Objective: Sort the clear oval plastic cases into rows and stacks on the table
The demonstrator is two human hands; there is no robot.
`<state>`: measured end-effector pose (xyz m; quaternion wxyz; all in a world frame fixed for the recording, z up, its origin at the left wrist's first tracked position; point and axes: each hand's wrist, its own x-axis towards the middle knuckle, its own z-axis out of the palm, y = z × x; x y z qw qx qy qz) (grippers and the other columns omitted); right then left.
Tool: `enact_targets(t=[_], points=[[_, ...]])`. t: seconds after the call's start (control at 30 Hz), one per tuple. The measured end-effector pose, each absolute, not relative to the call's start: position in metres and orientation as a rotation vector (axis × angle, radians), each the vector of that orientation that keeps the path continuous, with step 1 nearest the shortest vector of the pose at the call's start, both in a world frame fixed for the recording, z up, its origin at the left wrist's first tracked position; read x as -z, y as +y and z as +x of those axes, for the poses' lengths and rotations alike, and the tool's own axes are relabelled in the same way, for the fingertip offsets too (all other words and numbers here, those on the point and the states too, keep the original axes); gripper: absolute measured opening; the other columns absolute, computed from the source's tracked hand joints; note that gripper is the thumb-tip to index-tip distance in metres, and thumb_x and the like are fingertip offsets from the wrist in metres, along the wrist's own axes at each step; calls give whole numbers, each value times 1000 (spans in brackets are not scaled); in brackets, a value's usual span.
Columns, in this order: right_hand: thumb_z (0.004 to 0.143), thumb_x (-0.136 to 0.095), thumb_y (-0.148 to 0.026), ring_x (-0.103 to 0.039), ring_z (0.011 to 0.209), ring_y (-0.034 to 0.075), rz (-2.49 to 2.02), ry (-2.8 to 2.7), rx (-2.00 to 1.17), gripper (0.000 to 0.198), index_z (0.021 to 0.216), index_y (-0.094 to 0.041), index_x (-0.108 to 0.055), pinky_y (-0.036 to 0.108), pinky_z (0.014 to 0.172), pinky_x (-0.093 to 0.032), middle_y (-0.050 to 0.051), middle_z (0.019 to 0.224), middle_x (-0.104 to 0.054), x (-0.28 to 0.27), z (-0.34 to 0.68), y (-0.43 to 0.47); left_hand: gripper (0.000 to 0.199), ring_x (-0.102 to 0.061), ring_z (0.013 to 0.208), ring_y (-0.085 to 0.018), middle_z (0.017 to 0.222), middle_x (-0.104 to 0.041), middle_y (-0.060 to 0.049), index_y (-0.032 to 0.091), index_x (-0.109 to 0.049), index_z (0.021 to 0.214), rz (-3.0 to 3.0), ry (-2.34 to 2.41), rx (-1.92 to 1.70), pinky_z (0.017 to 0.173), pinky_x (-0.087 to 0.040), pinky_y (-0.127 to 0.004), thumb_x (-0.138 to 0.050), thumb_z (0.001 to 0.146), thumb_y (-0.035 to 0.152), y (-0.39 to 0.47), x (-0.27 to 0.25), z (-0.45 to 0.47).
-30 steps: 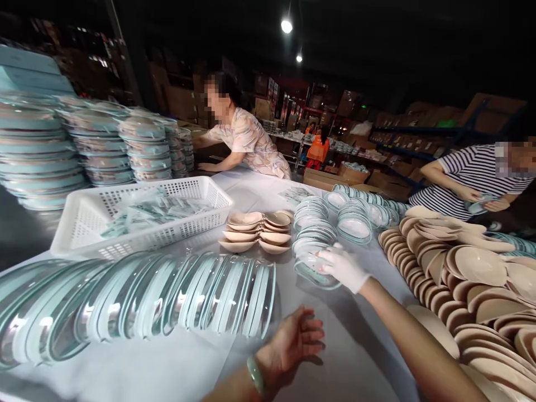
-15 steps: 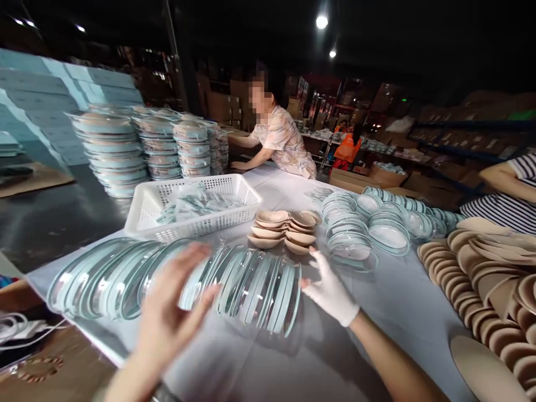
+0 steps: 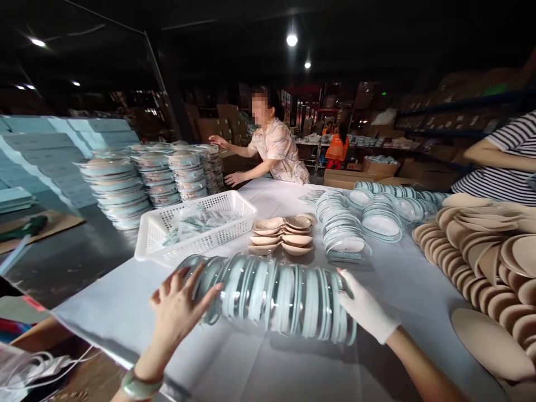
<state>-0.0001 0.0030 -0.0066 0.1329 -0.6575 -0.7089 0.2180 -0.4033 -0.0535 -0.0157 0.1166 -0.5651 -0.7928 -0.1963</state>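
One white-covered surface (image 3: 113, 301), one row of teal-rimmed clear plastic shells (image 3: 288, 296) crosswise on it

Standing on edge, the shells run left to right in front of the person, the right end slightly closer. Neither hand is clearly nearer: the bare left hand (image 3: 178, 312) is at the left end, the white-gloved right hand (image 3: 368, 307) at the right. The left fingers (image 3: 207, 300) are spread, unclenched; the right fingers meet the end shell, but whether they pinch its rim cannot be told.
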Motion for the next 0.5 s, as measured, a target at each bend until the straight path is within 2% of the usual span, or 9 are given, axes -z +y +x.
enact_targets(t=[0.13, 0.2, 0.27, 0.37, 0.43, 0.5], points=[[94, -42, -32, -71, 106, 35, -2136, -1905, -371, 58, 150, -20, -47, 43, 88, -54, 15, 114, -75, 12, 50, -25, 68, -29, 148, -41, 156, -37, -23, 20, -49, 148, -1834, -2113, 688, 114, -25, -66, -44, 95, 62, -40, 30, -333], [94, -43, -37, -72, 103, 36, -2156, -1862, -385, 59, 151, -22, -45, 44, 85, -55, 13, 113, -75, 11, 61, -39, 81, -19, 152, -44, 164, -28, -21, 23, -44, 152, -2100, -1813, 753, 118, -13, -68, -50, 87, 73, -34, 29, -285], [92, -45, -39, -68, 115, 33, -2068, -1844, -512, 66, 155, -22, -38, 41, 93, -54, 11, 126, -70, 10, 64, -50, 102, -18, 152, -46, 166, -26, -16, 29, -35, 156, -2480, -1420, 687, 119, -6, -70, -57, 73, 84, -27, 23, -235], [86, -49, -33, -61, 127, 26, -1938, -1780, -591, 72, 155, -19, -37, 33, 103, -50, 8, 138, -63, 12, 67, -60, 115, -28, 149, -45, 162, -36, -13, 32, -27, 158, -2851, -1157, 424, 118, -13, -72, -65, 63, 86, -16, 12, -175], [85, -47, -30, -68, 116, 26, -1989, -1694, -550, 67, 151, -20, -44, 33, 97, -52, 8, 124, -72, 19, 74, -60, 113, -37, 145, -42, 156, -48, -12, 31, -33, 156, -2934, -1196, 314, 118, -21, -69, -71, 63, 82, -9, 7, -155], [85, -44, -29, -73, 103, 25, -1982, -1622, -528, 63, 147, -22, -51, 34, 91, -55, 7, 111, -77, 29, 87, -57, 109, -40, 143, -41, 152, -52, -12, 29, -38, 154, -2946, -1243, 291, 117, -24, -68, -74, 63, 78, -4, 5, -150]])
